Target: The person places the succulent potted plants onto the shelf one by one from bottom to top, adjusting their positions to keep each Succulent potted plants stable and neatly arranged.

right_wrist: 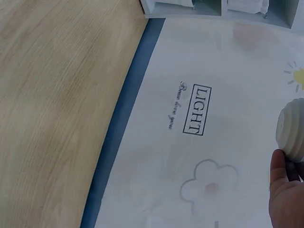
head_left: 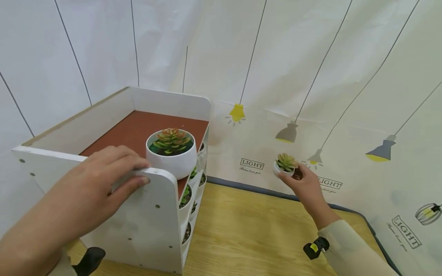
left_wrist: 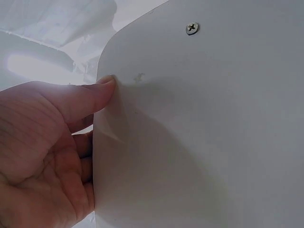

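With thumb below and fingers over it, my left hand [head_left: 103, 174] grips the top edge of the white side panel [head_left: 138, 211] of a small shelf unit. The left wrist view shows the thumb pressed on that panel [left_wrist: 204, 123]. Over the table's back part, my right hand [head_left: 309, 188] holds up a small potted succulent [head_left: 286, 163] in a white pot. In the right wrist view only the ribbed pot [right_wrist: 290, 128] shows; the plant is hidden. Beside my left fingertips, a larger potted succulent [head_left: 172, 163] stands on the unit's brown top.
Several potted plants [head_left: 185, 197] sit in the unit's lower compartments, facing right. The unit stands on a wooden table [head_left: 235, 230] with a dark edge strip [head_left: 248, 188]. Behind rises a white backdrop [head_left: 221, 57] printed with lamps. A black wrist device [head_left: 315, 247] is on the right sleeve.
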`<state>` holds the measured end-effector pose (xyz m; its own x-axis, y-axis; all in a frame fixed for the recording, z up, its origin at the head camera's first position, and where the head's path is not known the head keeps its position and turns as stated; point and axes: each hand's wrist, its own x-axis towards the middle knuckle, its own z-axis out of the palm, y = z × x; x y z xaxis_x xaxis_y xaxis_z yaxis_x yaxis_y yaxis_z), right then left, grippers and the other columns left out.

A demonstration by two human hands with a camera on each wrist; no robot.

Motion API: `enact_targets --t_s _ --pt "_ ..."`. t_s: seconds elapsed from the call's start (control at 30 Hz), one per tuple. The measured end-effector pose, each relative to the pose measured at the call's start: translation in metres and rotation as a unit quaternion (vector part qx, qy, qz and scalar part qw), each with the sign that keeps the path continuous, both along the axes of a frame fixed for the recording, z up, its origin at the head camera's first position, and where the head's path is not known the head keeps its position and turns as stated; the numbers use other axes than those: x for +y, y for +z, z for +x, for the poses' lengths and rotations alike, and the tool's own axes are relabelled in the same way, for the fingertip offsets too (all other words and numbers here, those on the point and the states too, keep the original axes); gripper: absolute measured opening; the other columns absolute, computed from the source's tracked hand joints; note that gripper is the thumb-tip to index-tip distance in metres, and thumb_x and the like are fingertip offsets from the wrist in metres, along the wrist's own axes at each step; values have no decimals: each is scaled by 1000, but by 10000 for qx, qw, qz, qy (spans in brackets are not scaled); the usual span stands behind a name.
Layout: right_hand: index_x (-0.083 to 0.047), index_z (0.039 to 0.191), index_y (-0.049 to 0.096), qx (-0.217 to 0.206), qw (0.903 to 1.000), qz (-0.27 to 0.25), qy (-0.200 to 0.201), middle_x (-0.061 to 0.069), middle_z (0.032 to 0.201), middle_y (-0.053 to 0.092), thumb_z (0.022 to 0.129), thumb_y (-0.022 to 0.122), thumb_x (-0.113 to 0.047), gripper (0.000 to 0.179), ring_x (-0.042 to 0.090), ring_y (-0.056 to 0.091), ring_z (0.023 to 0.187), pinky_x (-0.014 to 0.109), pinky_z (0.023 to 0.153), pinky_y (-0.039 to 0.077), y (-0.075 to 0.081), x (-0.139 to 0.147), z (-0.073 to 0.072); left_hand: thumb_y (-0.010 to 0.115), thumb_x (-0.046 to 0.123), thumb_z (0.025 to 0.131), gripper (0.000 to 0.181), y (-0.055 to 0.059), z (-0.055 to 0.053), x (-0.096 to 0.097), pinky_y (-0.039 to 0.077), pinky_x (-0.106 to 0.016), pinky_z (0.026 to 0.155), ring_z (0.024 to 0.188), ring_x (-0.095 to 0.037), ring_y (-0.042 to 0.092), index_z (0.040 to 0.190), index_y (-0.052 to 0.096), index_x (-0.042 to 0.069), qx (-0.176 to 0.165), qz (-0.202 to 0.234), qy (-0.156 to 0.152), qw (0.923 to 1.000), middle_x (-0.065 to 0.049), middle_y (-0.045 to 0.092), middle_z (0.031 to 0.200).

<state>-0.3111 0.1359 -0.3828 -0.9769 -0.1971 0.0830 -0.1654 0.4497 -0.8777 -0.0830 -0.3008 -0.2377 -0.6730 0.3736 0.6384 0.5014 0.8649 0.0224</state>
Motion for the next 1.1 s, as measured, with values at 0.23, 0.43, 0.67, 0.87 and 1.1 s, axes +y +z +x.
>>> enact_targets --t_s 0.23,0.43,0.67,0.87,1.1 --pt "-10 158 40 107 9998 60 129 16 151 53 96 74 -49 81 33 55 139 16 90 53 13 -19 2 84 11 84 34 0 3 0 43 -19 86 100 -6 56 115 72 21 -123 4 95 9999 14 65 111" --pt "-12 154 46 280 9991 180 267 13 143 58 94 75 -51 77 29 60 130 26 93 55 27 -36 2 84 12 84 35 0 4 0 43 -20 86 101 -6 56 115 72 22 -130 16 122 9998 14 65 111" --pt "-12 151 49 424 9978 64 507 12 140 60 94 77 -45 71 29 62 129 28 94 57 41 -59 -3 84 11 84 35 0 4 0 43 -20 87 102 -6 56 116 72 21 -102 33 102 9999 14 65 112" --pt "-13 151 49 601 9962 74 621 10 138 60 94 78 -40 69 27 62 127 37 100 57 52 -78 -7 85 12 84 36 0 3 0 43 -20 87 102 -4 56 116 72 21 -24 14 68 10000 14 65 113" --pt "-12 150 50 483 9959 -93 757 10 138 60 93 79 -39 69 28 61 127 46 105 54 62 -99 -10 84 12 84 35 0 2 0 43 -20 87 102 -4 57 116 72 20 -3 16 81 10000 14 64 113"
